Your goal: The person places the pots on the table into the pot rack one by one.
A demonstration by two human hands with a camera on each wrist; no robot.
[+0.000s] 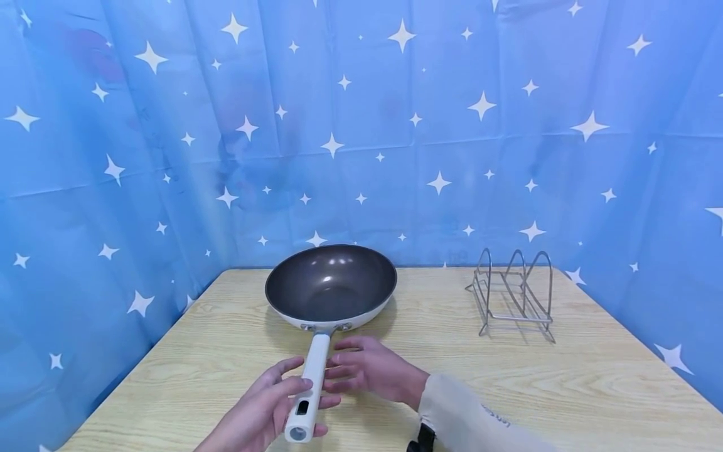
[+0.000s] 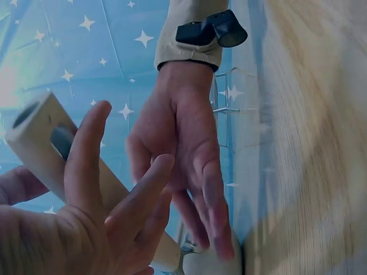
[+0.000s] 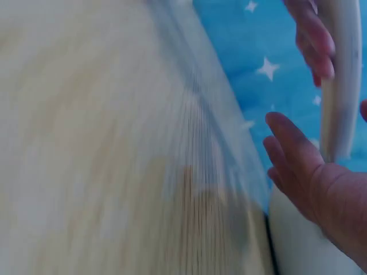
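A deep frying pan (image 1: 331,284) with a dark inside and white outside stands at the back left of the table, its white handle (image 1: 311,376) toward me. My left hand (image 1: 268,402) is at the lower part of the handle, thumb across its top and fingers reaching underneath. In the left wrist view the left fingers (image 2: 84,166) look fairly straight and spread beside the handle. My right hand (image 1: 373,370) is held to the right of the handle near the pan, fingers loosely extended, holding nothing. In the right wrist view its fingers (image 3: 292,146) point toward the handle.
A metal wire rack (image 1: 516,295) with upright loops stands at the back right of the wooden table (image 1: 565,389). Blue curtains (image 1: 373,125) with white stars hang behind and at both sides. A dark device (image 2: 213,30) is strapped at the right wrist.
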